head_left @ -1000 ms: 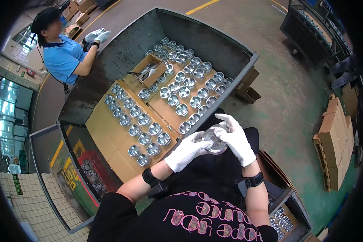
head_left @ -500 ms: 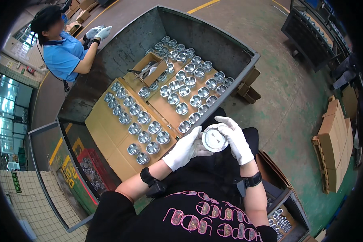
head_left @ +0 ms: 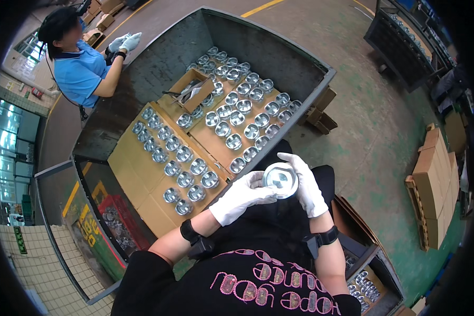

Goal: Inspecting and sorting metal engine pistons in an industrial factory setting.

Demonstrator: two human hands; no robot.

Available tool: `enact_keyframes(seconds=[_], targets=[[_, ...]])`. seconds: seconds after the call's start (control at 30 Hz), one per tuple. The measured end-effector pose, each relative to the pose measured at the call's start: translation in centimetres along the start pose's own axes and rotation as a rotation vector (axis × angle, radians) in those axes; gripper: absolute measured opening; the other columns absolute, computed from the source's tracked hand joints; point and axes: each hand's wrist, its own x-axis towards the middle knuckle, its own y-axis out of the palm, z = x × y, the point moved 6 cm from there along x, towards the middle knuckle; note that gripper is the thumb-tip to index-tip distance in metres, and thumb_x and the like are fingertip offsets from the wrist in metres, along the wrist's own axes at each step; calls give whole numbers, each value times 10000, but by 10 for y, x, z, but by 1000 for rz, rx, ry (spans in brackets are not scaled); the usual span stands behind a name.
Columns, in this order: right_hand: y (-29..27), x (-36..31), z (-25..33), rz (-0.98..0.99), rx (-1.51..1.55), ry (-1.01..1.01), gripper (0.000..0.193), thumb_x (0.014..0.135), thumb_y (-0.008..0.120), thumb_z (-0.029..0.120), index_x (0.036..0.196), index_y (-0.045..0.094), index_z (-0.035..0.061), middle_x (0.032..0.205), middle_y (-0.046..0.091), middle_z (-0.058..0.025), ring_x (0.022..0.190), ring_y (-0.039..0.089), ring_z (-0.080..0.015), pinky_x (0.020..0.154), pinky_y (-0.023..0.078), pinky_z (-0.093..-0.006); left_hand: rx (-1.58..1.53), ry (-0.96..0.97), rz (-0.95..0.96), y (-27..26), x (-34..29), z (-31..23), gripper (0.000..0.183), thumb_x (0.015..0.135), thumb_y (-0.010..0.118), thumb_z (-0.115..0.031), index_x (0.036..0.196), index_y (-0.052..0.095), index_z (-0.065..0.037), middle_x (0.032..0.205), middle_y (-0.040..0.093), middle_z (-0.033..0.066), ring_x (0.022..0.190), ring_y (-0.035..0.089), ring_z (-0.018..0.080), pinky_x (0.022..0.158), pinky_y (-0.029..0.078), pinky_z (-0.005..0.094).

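Both my hands wear white gloves and hold one shiny metal piston [head_left: 280, 180] between them, in front of my body. Its round, flat crown faces up toward me. My left hand [head_left: 240, 198] grips the left side, with the thumb near the lower edge of the crown. Curled around the right side is my right hand [head_left: 307, 185], its fingers partly hidden behind the piston. Just beyond, several rows of similar pistons [head_left: 233, 141] stand on cardboard sheets [head_left: 134, 176] inside a large dark metal bin [head_left: 266, 41].
A small open cardboard box [head_left: 199, 96] with tools sits among the pistons. Across the bin stands a person [head_left: 79, 71] in a blue shirt, gloved hands together. A red crate [head_left: 126, 203] of metal parts is at the left, stacked cartons [head_left: 432, 179] on a pallet at the right.
The piston has turned and tilted in my hands, so its crown catches the light differently. My right fingers have slid off its upper face to its side; my left thumb rests on it.
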Motion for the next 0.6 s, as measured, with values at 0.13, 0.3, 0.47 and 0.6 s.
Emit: enact_keyframes(seconds=[0.13, 0.3, 0.47, 0.6], targets=[[-4, -5, -16, -24, 127, 103, 622, 1010, 304, 515, 1260, 513, -15, 1163, 603, -100, 1062, 575, -170, 951, 446, -305, 58, 32, -64, -2, -4, -4, 539, 876, 677, -127, 1315, 403, 26, 1243, 548, 102, 1108, 586, 181, 913, 525, 342], [-11, -7, -39, 42, 273, 79, 577, 1012, 371, 465, 1308, 477, -19, 1206, 595, -97, 1087, 574, -157, 934, 456, -288, 78, 85, -100, -4, -5, -9, 556, 871, 683, -129, 1316, 396, 41, 1246, 544, 121, 1101, 586, 185, 913, 524, 341], [1, -22, -10, 4, 153, -65, 489, 978, 530, 288, 1358, 439, -4, 1216, 585, -70, 1101, 546, -127, 944, 424, -259, 74, 95, -122, -5, -4, -14, 608, 855, 702, -132, 1334, 374, 49, 1256, 535, 124, 1115, 575, 184, 916, 519, 333], [6, -26, 1, -11, 162, -44, 536, 937, 599, 222, 1391, 409, 10, 1201, 585, -58, 1090, 539, -110, 941, 411, -247, 112, 151, -112, -7, -2, -15, 645, 839, 718, -123, 1348, 359, 47, 1269, 522, 113, 1129, 562, 177, 938, 496, 311]])
